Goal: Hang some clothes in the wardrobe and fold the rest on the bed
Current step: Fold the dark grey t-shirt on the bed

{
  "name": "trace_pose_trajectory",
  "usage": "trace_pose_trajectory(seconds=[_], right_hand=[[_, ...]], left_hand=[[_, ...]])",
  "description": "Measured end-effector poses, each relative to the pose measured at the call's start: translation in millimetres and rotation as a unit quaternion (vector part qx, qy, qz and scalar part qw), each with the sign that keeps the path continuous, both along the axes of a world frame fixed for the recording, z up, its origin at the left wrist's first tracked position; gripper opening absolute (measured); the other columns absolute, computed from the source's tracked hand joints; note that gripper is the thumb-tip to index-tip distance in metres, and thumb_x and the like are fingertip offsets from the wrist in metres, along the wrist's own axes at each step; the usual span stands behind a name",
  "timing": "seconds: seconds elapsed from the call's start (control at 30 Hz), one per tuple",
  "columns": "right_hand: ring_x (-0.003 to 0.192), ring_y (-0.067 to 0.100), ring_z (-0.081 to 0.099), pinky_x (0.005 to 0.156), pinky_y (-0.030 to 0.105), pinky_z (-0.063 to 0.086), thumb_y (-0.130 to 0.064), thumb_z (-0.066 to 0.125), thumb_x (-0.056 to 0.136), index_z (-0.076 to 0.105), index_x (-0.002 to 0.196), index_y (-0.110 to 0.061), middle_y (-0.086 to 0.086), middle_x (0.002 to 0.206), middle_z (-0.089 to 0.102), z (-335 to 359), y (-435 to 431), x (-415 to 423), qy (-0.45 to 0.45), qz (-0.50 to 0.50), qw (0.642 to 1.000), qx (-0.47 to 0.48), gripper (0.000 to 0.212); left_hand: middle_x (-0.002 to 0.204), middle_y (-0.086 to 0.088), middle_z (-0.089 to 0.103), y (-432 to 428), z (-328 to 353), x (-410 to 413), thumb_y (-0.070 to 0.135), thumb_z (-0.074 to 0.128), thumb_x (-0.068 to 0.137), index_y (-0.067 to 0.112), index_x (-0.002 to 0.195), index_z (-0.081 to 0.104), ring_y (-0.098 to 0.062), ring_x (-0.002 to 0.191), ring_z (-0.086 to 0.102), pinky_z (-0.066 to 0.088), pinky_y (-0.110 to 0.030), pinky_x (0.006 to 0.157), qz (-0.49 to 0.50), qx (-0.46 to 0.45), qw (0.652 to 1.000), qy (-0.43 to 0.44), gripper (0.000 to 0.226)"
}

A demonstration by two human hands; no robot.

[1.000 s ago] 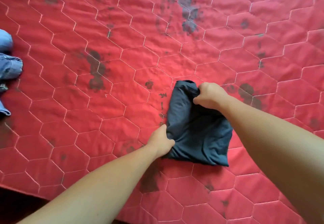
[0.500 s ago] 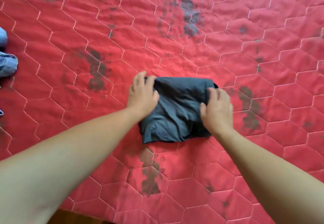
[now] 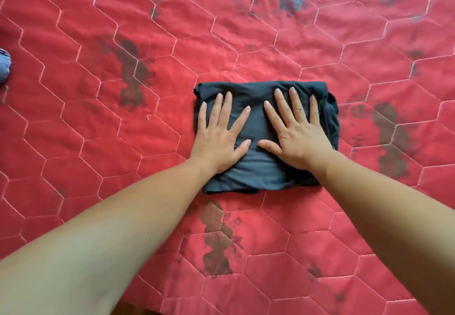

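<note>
Head view looks down on a bed covered by a red quilt (image 3: pixel 98 166) stitched in hexagons with dark blotches. A dark folded garment (image 3: pixel 256 169) lies flat on the quilt, set back from the bed's near edge. The left hand (image 3: pixel 219 139) and right hand (image 3: pixel 295 137) press on it side by side, fingers straight and spread. A bit of blue cloth (image 3: pixel 4 67) shows far to the left.
</note>
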State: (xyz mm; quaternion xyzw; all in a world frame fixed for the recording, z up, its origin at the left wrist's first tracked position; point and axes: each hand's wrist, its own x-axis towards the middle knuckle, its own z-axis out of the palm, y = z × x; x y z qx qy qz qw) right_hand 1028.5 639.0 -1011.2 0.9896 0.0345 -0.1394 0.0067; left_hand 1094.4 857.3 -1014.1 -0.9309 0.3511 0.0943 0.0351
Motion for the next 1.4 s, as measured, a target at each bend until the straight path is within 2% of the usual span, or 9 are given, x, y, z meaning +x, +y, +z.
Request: trace_pose_trajectory(seconds=[0.23, 0.33, 0.5, 0.63, 0.77, 0.87, 1.0, 1.2, 1.4], right_hand=[[0.155, 0.032, -0.009, 0.117, 0.071, 0.002, -0.086, 0.015, 0.087, 0.011, 0.162, -0.029, 0.004, 0.170, -0.005, 14.5, -8.8, -25.7, 0.062, -0.088, 0.994, 0.020, 0.094], [0.155, 0.034, -0.011, 0.118, 0.063, 0.003, -0.068, 0.055, 0.088, 0.028, 0.157, -0.032, 0.011, 0.169, -0.009, 29.5, -1.7, -23.3, 0.017, -0.204, 0.972, 0.119, 0.082], [0.132, 0.036, 0.039, 0.114, 0.037, 0.032, -0.014, 0.071, 0.080, 0.057, 0.134, -0.028, 0.019, 0.146, 0.033, 52.6, -2.8, -28.1, -0.006, -0.512, 0.803, 0.304, 0.057], [0.082, 0.020, 0.057, 0.063, 0.023, 0.044, 0.003, 0.073, 0.078, 0.064, 0.107, -0.020, 0.007, 0.106, 0.064, 70.7, -9.5, -14.0, 0.052, -0.561, 0.704, 0.433, 0.039], [0.074, 0.027, 0.062, 0.070, 0.036, 0.048, 0.009, 0.072, 0.076, 0.070, 0.098, -0.018, 0.014, 0.085, 0.066, 92.1, -14.1, -8.7, 0.176, -0.552, 0.602, 0.550, 0.035], [0.056, 0.015, 0.058, 0.056, 0.023, 0.044, 0.006, 0.071, 0.076, 0.073, 0.091, -0.017, 0.005, 0.068, 0.062, 118.7, -9.4, -3.8, 0.177, -0.492, 0.699, 0.488, 0.027], [0.073, 0.017, 0.061, 0.062, 0.025, 0.044, -0.001, 0.066, 0.076, 0.070, 0.090, -0.030, 0.000, 0.083, 0.069, 166.5, -3.8, 12.8, 0.120, -0.397, 0.840, 0.349, 0.032], [0.099, 0.019, 0.058, 0.078, 0.026, 0.039, -0.006, 0.066, 0.079, 0.068, 0.111, -0.023, -0.001, 0.105, 0.064, 280.3, -12.5, 61.9, 0.055, -0.358, 0.874, 0.324, 0.036], [0.073, 0.019, 0.060, 0.065, 0.027, 0.047, -0.005, 0.073, 0.077, 0.070, 0.101, -0.018, -0.001, 0.077, 0.062, 431.1, -13.3, 115.8, 0.014, -0.381, 0.838, 0.391, 0.027]], left_hand=[[0.165, -0.010, -0.022, 17.7, 11.1, -3.3, 0.071, 0.030, 0.094, 0.036, 0.160, -0.001, -0.029, 0.152, -0.022, 0.005, -0.069, 0.116, -0.008, 0.026, 0.997, 0.078, 0.080], [0.164, -0.010, -0.025, 14.2, 22.9, -1.2, 0.062, 0.050, 0.092, 0.038, 0.159, 0.014, -0.029, 0.151, -0.023, 0.000, -0.061, 0.121, 0.055, -0.054, 0.987, 0.139, 0.079], [0.158, -0.013, 0.006, 14.6, 48.0, -18.2, 0.025, 0.076, 0.084, 0.030, 0.138, 0.053, -0.027, 0.146, 0.024, 0.016, -0.023, 0.118, 0.377, -0.281, 0.849, 0.240, 0.059], [0.127, -0.004, 0.042, 8.5, 60.7, -14.6, 0.010, 0.073, 0.082, 0.030, 0.123, 0.061, -0.016, 0.112, 0.050, 0.031, -0.007, 0.091, 0.448, -0.322, 0.777, 0.303, 0.047], [0.115, 0.001, 0.065, 9.0, 79.0, 4.9, -0.003, 0.068, 0.081, 0.026, 0.112, 0.064, -0.015, 0.088, 0.063, 0.049, -0.011, 0.066, 0.425, -0.333, 0.750, 0.382, 0.043], [0.114, -0.003, 0.066, 7.6, 101.7, 16.6, -0.002, 0.066, 0.080, 0.028, 0.112, 0.066, -0.019, 0.081, 0.061, 0.056, -0.035, 0.073, 0.408, -0.308, 0.769, 0.383, 0.044], [0.122, -0.009, 0.050, 8.2, 150.2, 45.9, 0.005, 0.067, 0.082, 0.026, 0.125, 0.064, -0.022, 0.094, 0.058, 0.043, -0.014, 0.067, 0.334, -0.257, 0.832, 0.361, 0.048], [0.127, -0.014, 0.047, 7.2, 266.8, 103.1, 0.012, 0.069, 0.081, 0.025, 0.128, 0.064, -0.028, 0.121, 0.051, 0.039, -0.024, 0.096, 0.283, -0.223, 0.873, 0.330, 0.049], [0.098, -0.009, 0.066, 2.7, 423.0, 159.7, 0.009, 0.069, 0.079, 0.023, 0.117, 0.067, -0.025, 0.074, 0.062, 0.049, -0.029, 0.061, 0.246, -0.253, 0.865, 0.357, 0.041]])
